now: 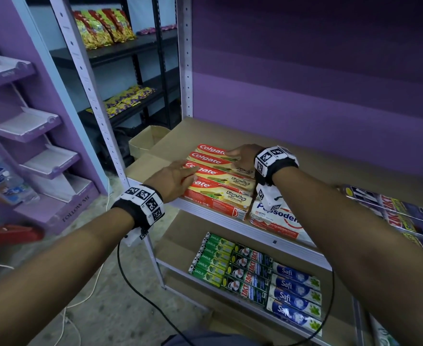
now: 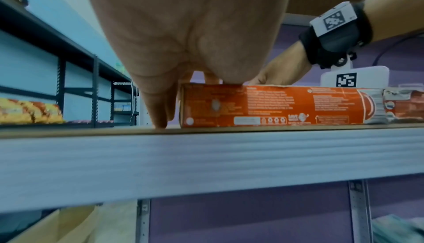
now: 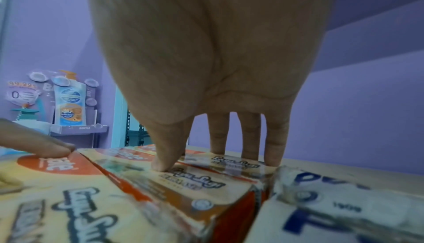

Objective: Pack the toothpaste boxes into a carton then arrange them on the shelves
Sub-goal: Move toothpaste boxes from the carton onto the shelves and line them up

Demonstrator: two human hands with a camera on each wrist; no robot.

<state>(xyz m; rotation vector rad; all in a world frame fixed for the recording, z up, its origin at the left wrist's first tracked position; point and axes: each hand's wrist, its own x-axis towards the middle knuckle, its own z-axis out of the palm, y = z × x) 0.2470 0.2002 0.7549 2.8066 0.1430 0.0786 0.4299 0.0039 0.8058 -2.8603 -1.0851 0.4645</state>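
Both hands' grip rests flat on red-and-yellow Colgate boxes [image 1: 218, 181].

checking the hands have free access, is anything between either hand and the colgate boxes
Nothing visible: the left hand and right hand already rest on top of the Colgate boxes.

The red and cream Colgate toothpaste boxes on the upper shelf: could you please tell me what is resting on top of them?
Both hands press flat on the red and cream Colgate toothpaste boxes: left hand on the near-left ends, right hand on the far boxes. The covered print cannot be read.
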